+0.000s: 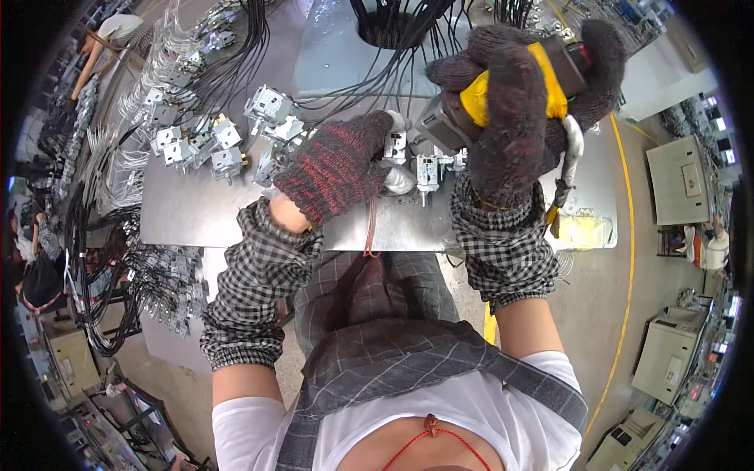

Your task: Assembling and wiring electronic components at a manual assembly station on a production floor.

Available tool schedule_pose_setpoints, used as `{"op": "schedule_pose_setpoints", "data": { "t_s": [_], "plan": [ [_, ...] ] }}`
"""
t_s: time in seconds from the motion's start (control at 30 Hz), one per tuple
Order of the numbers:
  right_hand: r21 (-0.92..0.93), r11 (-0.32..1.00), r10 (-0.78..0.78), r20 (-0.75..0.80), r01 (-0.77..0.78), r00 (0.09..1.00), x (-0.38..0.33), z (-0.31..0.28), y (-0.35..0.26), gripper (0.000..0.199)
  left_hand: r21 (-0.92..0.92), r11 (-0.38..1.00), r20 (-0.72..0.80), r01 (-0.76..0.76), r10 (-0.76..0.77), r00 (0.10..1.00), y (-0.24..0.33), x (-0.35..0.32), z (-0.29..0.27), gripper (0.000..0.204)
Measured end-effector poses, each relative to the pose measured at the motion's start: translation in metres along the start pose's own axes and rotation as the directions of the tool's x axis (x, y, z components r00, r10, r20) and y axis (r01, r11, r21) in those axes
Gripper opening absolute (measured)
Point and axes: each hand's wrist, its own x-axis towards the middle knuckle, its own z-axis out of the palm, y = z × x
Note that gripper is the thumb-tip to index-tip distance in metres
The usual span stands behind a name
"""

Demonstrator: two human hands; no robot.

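Note:
My left hand (336,169), in a dark red-and-black knitted glove with pale wrapped fingertips, is closed. Its thumb and forefinger pinch a small silver metal block (395,147) above the steel worktop. A dark-gloved right hand of mine (514,125) wraps round a bulky handheld power tool (441,125), dark grey with yellow bands. The tool's grey end points toward the block, close to my left fingertips. From the tool a white-wrapped cable (574,149) hangs down. Just beyond the left fingertips stands another metal block (427,171), partly among others that the tool hides.
Several metal blocks (228,133) with black wires crowd the left of the steel worktop (192,212). Black cables (393,31) run through a hole in a grey plate (322,55). Wired parts (169,286) hang at lower left. Beige cabinets (677,180) line the right side.

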Motion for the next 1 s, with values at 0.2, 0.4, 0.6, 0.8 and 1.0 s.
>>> {"op": "schedule_pose_setpoints", "data": {
  "t_s": [0.2, 0.4, 0.6, 0.8, 1.0],
  "plan": [
    [0.600, 0.797, 0.140, -0.064, -0.074, 0.988, -0.007, -0.005, 0.005, 0.068, -0.031, 0.997, -0.058, 0.072, -0.074, 0.996, 0.012, -0.014, 0.001, 0.060],
    [0.387, 0.918, 0.088, 0.016, -0.087, 0.996, -0.003, 0.007, -0.004, 0.063, 0.224, 0.966, -0.079, 0.131, -0.116, 0.990, 0.000, -0.060, -0.007, 0.080],
    [0.247, 0.966, 0.080, 0.025, -0.083, 0.997, 0.003, 0.009, 0.002, 0.058, 0.181, 0.966, -0.095, 0.184, -0.169, 0.981, -0.023, -0.062, -0.009, 0.052],
    [0.032, 0.954, 0.294, 0.100, -0.298, 0.951, -0.008, 0.014, -0.013, 0.054, -0.773, 0.612, -0.109, 0.169, -0.390, 0.914, -0.004, -0.055, 0.003, 0.059],
    [-0.121, 0.931, 0.347, -0.011, -0.345, 0.938, -0.012, 0.025, -0.028, 0.050, -0.801, 0.590, -0.199, 0.101, -0.421, 0.885, 0.004, -0.047, 0.038, 0.065]
  ]
}}
